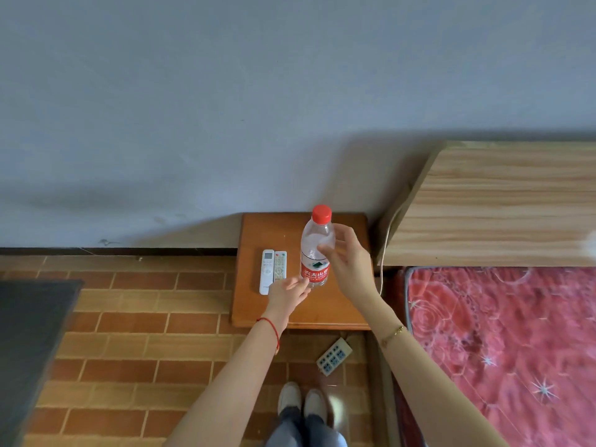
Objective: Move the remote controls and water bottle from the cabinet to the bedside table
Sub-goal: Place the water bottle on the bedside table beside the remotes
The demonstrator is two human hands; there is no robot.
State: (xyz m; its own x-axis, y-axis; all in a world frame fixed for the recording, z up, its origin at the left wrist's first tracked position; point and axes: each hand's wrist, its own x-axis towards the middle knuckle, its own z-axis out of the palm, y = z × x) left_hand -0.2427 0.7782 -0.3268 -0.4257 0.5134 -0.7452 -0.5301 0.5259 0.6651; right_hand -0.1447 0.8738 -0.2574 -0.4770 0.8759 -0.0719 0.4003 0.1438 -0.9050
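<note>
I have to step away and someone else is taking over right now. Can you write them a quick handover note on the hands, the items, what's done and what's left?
Left hand: open, empty, low beside the base of the water bottle.
Right hand: open, fingers loosely spread at the bottle's upper side; no firm grip visible.
Bottle: upright on the bedside table, red cap on.
Two remote controls: lying side by side on the same table, left of the bottle.
Done: all three items are on the bedside table.
Left: withdraw both hands; check the bottle stands steady.
</note>
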